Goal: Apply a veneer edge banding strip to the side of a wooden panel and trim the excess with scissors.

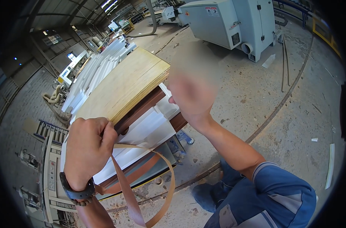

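Note:
My left hand (pixel 88 146), with a dark watch (pixel 78 192) and a bead bracelet on the wrist, is closed at the near corner of a pale plywood board (pixel 123 85). A thin, flexible brown strip (pixel 124 190) comes out from under this hand and hangs in loops below it; the grip itself is partly hidden. The raised right hand (pixel 194 91) is by the board's far right corner. A blur covers most of it, so its fingers cannot be made out. Beneath the plywood lie brown boards (pixel 142 108) and white profiled panels (pixel 148 131).
Long white panels (pixel 97 70) extend behind the plywood. A grey machine cabinet (pixel 214 22) with a round port stands at the far right. To the left is a pale machine frame (pixel 51 178) beside a roller rack (pixel 51 131). A metal rail (pixel 283 100) crosses the dusty floor.

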A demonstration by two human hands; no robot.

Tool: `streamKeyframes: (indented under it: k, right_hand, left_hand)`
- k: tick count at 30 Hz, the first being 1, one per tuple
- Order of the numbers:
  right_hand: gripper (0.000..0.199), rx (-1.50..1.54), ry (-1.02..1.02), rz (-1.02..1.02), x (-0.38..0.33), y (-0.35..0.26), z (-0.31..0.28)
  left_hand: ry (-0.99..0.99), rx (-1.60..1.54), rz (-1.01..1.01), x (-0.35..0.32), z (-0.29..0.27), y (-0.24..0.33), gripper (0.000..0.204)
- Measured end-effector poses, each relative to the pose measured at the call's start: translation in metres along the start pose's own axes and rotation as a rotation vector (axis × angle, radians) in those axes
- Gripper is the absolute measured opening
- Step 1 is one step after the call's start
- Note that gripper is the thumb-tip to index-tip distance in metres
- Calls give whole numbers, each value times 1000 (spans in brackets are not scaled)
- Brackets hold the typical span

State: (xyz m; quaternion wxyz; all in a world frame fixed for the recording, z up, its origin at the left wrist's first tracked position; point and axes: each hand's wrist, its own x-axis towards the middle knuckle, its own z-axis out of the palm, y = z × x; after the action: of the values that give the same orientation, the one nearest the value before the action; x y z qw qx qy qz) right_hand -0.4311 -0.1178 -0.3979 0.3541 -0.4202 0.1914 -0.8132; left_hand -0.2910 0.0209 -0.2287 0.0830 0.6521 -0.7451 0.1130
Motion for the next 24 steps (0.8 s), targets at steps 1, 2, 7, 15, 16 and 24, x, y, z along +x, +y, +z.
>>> streamKeyframes:
  k: [1, 2, 7, 15, 16, 24]
  right_hand:
    - [14, -32, 2, -188, 2, 5, 0]
    - [14, -34, 3, -189, 2, 7, -1]
    - [11, -276, -9, -341, 5, 15, -2]
    - [13, -81, 102, -261, 11, 27, 14]
    - [14, 29, 104, -128, 6, 17, 16]
    - [14, 172, 121, 200, 10, -3, 22]
  left_hand:
    - [-3, -9, -19, 0, 0, 1, 22]
    - [-5, -17, -39, -1, -1, 2, 21]
    - [46, 50, 48, -1, 6, -4, 20]
    - [88, 45, 100, 1, 8, -7, 19]
    - [86, 44, 98, -1, 9, -7, 19]
    - [159, 38, 181, -4, 16, -17, 26]
